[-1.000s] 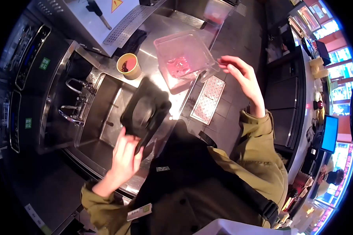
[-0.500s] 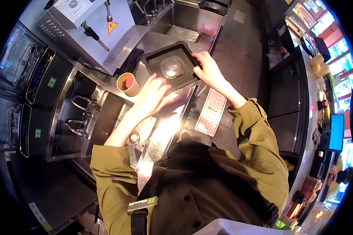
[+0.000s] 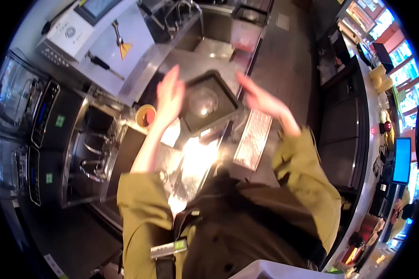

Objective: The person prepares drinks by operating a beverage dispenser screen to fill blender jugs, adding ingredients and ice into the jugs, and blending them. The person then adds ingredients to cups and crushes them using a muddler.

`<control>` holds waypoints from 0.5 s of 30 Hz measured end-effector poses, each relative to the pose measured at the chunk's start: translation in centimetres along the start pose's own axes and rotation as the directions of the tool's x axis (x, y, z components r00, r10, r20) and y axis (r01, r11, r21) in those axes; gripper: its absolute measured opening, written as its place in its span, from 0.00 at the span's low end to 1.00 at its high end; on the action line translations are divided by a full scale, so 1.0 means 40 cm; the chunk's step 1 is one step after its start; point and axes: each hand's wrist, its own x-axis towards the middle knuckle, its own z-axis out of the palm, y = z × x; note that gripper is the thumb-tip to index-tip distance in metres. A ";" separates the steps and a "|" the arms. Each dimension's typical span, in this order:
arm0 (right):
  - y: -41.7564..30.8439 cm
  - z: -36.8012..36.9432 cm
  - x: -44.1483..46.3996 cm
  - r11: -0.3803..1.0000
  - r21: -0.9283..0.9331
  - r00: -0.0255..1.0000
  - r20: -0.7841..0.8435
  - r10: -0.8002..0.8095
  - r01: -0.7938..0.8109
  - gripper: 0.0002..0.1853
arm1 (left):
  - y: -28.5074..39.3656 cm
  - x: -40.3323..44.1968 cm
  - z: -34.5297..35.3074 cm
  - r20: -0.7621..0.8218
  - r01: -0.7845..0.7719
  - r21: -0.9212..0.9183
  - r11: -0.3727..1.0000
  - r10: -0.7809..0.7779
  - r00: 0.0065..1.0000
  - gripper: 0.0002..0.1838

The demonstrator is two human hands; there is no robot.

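Observation:
A dark rectangular tray (image 3: pixel 224 88) rests on the steel counter, with a round clear plastic piece (image 3: pixel 204 103) lying in it; I cannot tell whether that is a lid or a dish. To the tray's left, my left hand (image 3: pixel 171 96) is raised with its fingers stretched out, holding nothing. My right hand (image 3: pixel 265 101) hovers off the right edge, fingers extended and apart from the tray. Both hands are smeared by motion. Left of my left wrist stands a yellowish cup (image 3: pixel 145 116) with something red inside. A white patch (image 3: pixel 171 134) shows beside my left forearm.
A steel machine (image 3: pixel 74 37) with spouts stands at the back left. Sink taps (image 3: pixel 94 169) are at left. A clear bin (image 3: pixel 246 32) sits by the back sink. A patterned metal plate (image 3: pixel 253 139) lies right of the counter edge. Another counter (image 3: pixel 365 116) runs along the right.
Both hands have let go of the tray and moved apart from it. The tray appears lower in view and turned slightly. The camera has shifted a little.

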 end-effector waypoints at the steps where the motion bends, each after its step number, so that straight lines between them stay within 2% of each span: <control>1: -0.013 0.048 -0.091 0.972 0.187 0.990 0.054 0.134 -0.142 0.51 | -0.020 0.000 -0.066 -0.083 -0.031 0.050 0.998 0.035 0.996 0.21; 2: 0.045 0.120 -0.127 0.998 -0.068 1.000 -0.011 0.015 -0.015 0.50 | -0.046 -0.002 -0.140 -0.177 -0.032 0.107 0.994 0.050 0.983 0.19; 3: -0.029 0.196 -0.127 0.931 -0.092 0.908 -0.271 0.318 -0.354 0.45 | -0.069 0.011 -0.235 -0.208 0.069 0.053 0.996 -0.057 0.977 0.18; 4: 0.080 0.263 -0.120 0.908 0.353 0.791 -0.478 0.383 -0.226 0.42 | -0.075 0.017 -0.331 -0.231 0.180 0.005 0.984 -0.174 0.957 0.17; 5: 0.139 0.312 -0.117 0.845 0.490 0.669 -0.558 0.492 -0.213 0.37 | -0.090 0.033 -0.416 -0.285 0.103 0.235 0.966 -0.033 0.958 0.18; 6: 0.082 0.296 -0.100 0.861 0.471 0.669 -0.580 0.465 -0.191 0.28 | -0.110 0.057 -0.535 -0.299 0.044 0.499 0.866 0.123 0.946 0.19; 8: -0.036 0.259 -0.066 0.891 0.430 0.666 -0.622 0.411 -0.149 0.11 | -0.127 0.088 -0.774 -0.187 0.019 0.872 0.490 0.295 0.937 0.26; 9: -0.041 0.216 -0.081 0.939 0.289 0.697 -0.636 0.332 -0.185 0.12 | -0.104 0.097 -0.864 -0.166 0.074 0.953 0.295 0.300 0.940 0.31; 10: -0.077 0.176 -0.103 0.954 0.248 0.734 -0.615 0.288 -0.166 0.14 | -0.091 0.106 -0.927 -0.151 0.120 0.985 0.122 0.295 0.944 0.35; 11: -0.127 0.111 -0.141 0.968 0.094 0.795 -0.555 0.243 -0.231 0.13 | -0.081 0.125 -0.974 -0.113 0.098 0.993 0.067 0.284 0.952 0.39; 12: -0.214 0.110 -0.115 0.987 0.158 0.736 -0.668 0.111 -0.005 0.12 | -0.085 0.139 -1.022 -0.073 0.070 0.997 0.018 0.268 0.961 0.42; 13: -0.270 0.098 -0.101 0.983 0.117 0.703 -0.711 -0.015 0.139 0.12 | -0.111 0.152 -1.051 -0.070 0.079 0.996 -0.028 0.256 0.964 0.45; 14: -0.379 0.069 -0.075 0.999 0.051 0.822 -0.569 0.021 0.010 0.20 | -0.127 0.167 -1.070 -0.070 0.094 0.983 -0.159 0.148 0.987 0.44; 15: -0.471 0.051 -0.035 0.994 -0.040 0.905 -0.417 0.077 -0.104 0.30 | -0.169 0.182 -1.079 -0.059 0.095 0.971 -0.220 0.166 0.984 0.44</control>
